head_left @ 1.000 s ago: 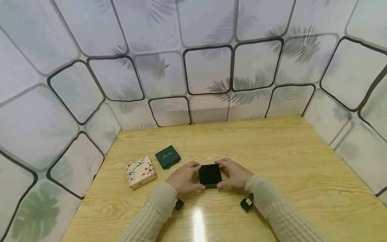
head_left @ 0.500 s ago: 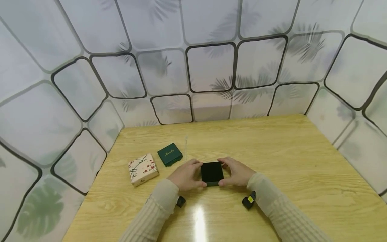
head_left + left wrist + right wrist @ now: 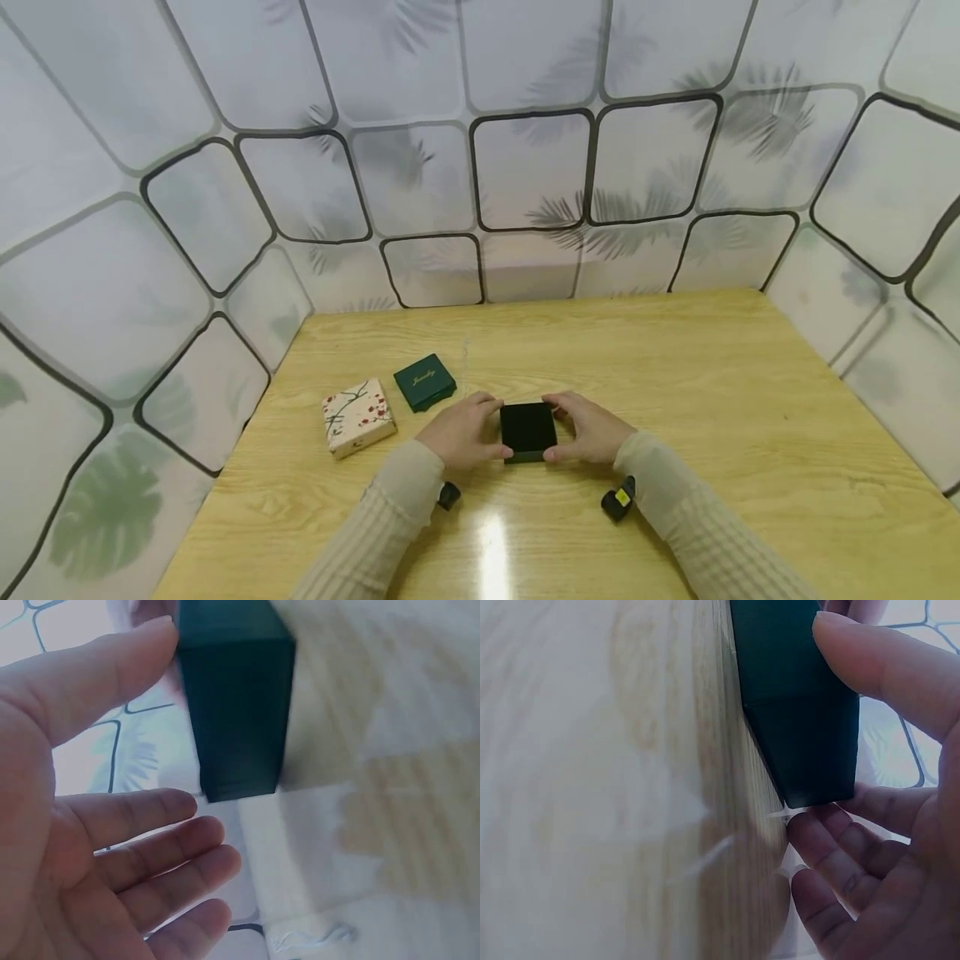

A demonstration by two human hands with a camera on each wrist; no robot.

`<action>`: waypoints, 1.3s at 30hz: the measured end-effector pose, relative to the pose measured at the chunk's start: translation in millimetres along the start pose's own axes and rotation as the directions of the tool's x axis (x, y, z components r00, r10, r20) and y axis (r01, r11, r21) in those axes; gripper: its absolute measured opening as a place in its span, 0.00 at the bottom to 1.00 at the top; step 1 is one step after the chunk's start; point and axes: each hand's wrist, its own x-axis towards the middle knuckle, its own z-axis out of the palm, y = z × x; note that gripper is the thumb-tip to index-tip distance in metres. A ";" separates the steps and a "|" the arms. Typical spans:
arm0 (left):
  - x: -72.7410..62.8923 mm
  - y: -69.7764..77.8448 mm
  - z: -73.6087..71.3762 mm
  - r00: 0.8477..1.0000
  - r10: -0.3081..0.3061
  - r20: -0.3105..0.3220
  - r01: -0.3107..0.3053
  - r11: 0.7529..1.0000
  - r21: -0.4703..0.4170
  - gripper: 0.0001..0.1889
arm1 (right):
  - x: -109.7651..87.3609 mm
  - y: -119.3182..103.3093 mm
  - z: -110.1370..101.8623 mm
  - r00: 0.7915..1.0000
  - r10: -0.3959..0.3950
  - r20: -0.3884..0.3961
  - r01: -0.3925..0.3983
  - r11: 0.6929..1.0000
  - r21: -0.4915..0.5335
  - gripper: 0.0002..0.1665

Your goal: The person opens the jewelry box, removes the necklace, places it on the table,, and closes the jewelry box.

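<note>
In the head view a small dark green box [image 3: 523, 457] with a black inside [image 3: 528, 425] sits in front of me on the wooden table. My left hand [image 3: 463, 432] holds its left side, thumb at the near corner and index finger at the far one. On the opposite side my right hand [image 3: 592, 430] grips it the same way. The left wrist view shows the box's green side wall [image 3: 236, 720] by the thumb, the other fingers loosely extended. From the right wrist, the green wall [image 3: 802, 750] stands low over the wood, with thumb and fingertips at its corners.
To the left lies a green lid-like piece [image 3: 425, 381] with gold "Jewelry" lettering. Beside it is a cream box [image 3: 360, 419] with red blossoms and branches. A thin silvery chain [image 3: 465, 362] lies behind my left hand. A patterned curtain [image 3: 532, 175] borders the table's back and sides.
The head view has shifted slightly, so everything appears a little further right. Both hands keep their hold on the box, which stays in place between them.
</note>
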 end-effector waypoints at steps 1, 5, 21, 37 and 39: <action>0.5 -0.2 -2.2 1.000 -0.003 0.001 0.003 1.000 0.002 0.44 | -0.6 0.4 0.1 1.000 0.003 -0.004 -0.003 1.000 0.001 0.56; 2.1 -4.0 -12.9 1.000 -0.027 0.007 0.027 1.000 0.012 0.42 | -2.9 1.3 -0.2 1.000 0.012 -0.009 -0.011 1.000 0.019 0.56; 17.2 -58.5 -51.1 0.957 -0.291 0.000 0.287 0.945 0.156 0.45 | -3.4 2.6 1.1 1.000 0.003 -0.012 -0.003 1.000 -0.006 0.56; 23.7 -87.7 -66.2 0.868 -0.486 0.102 0.455 0.860 0.232 0.52 | -2.7 1.8 1.1 1.000 0.022 -0.007 -0.022 1.000 0.002 0.56; 25.8 -90.5 -66.5 0.862 -0.492 0.119 0.459 0.859 0.229 0.51 | -2.5 2.1 1.6 1.000 0.019 -0.006 -0.019 1.000 0.000 0.56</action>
